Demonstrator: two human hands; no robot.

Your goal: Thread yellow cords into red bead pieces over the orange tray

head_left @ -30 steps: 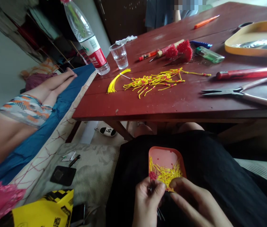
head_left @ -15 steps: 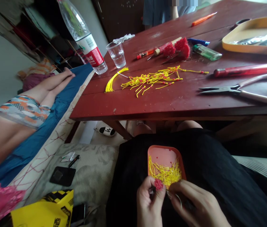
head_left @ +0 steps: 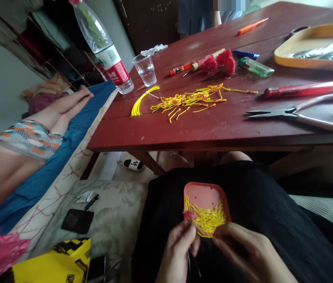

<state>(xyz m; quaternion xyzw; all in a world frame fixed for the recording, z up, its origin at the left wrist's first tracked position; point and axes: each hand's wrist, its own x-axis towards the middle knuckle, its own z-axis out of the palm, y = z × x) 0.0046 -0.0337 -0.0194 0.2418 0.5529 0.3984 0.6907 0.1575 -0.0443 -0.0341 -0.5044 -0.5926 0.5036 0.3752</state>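
Note:
Over my lap, my left hand [head_left: 180, 243] is closed on a small red flower-like piece [head_left: 188, 215], blurred and partly covered by the fingers. Thin dark stems [head_left: 195, 264] stick out below that hand. Opposite it, my right hand [head_left: 243, 243] pinches one end of a short yellow cord [head_left: 204, 235], which spans the gap towards the left fingertips. Just beyond both hands, an orange tray [head_left: 206, 188] rests on the dark cloth over my lap. It holds a heap of short yellow cords [head_left: 209, 216] and a few tiny red bits.
On the red table [head_left: 154, 135] lie yellow cords with red knots [head_left: 190, 98], a yellow bundle [head_left: 138, 104], red flower-like pieces [head_left: 227, 62], pliers [head_left: 284, 113], a red-handled tool [head_left: 304, 89] and a lighter [head_left: 256, 67]. A bottle [head_left: 115, 70] and water cup [head_left: 145, 70] stand left. A person lies beyond.
My left hand has turned, carrying the red piece left and away from me. A yellow cord now shows between my hands. The pale loop by my right hand is out of sight.

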